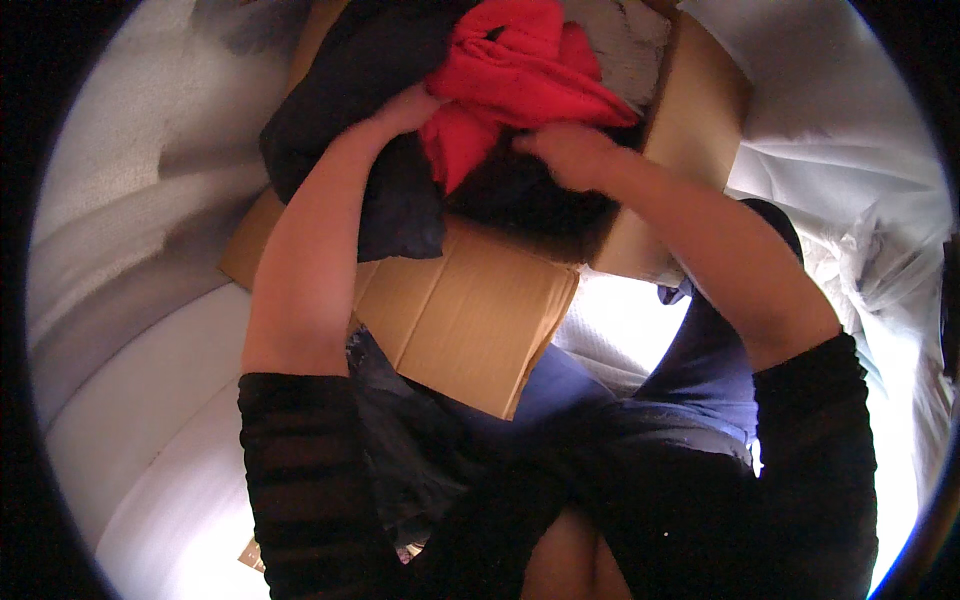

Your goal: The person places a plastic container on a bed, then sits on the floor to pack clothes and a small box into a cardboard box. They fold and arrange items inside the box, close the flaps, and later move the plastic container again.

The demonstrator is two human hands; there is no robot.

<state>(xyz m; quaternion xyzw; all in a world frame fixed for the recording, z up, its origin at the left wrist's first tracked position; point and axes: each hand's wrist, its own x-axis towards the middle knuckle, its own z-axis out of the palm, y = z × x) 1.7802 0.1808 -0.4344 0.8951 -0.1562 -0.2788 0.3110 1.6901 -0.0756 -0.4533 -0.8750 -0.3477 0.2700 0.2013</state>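
Observation:
Crumpled red cloth (517, 82) lies over dark fabric in the cardboard box (694, 97). My left hand (409, 112) is at the left edge of the red cloth, between it and a black garment (337, 82); the fingertips are hidden in the folds, so its grip cannot be told. Just below the red cloth, at the right, my right hand (574, 154) is over the black fabric (517, 187) with its fingers bent; whether they pinch any cloth is unclear. A grey-beige knitted fabric (630, 52) shows at the box's upper right.
An open cardboard flap (465, 315) slants down towards my lap. Pale draped fabric (150, 247) lies at the left, and more white cloth (832, 127) at the right, with clear plastic wrap (877, 255) on that side. My legs in blue trousers (697, 360) are below the box.

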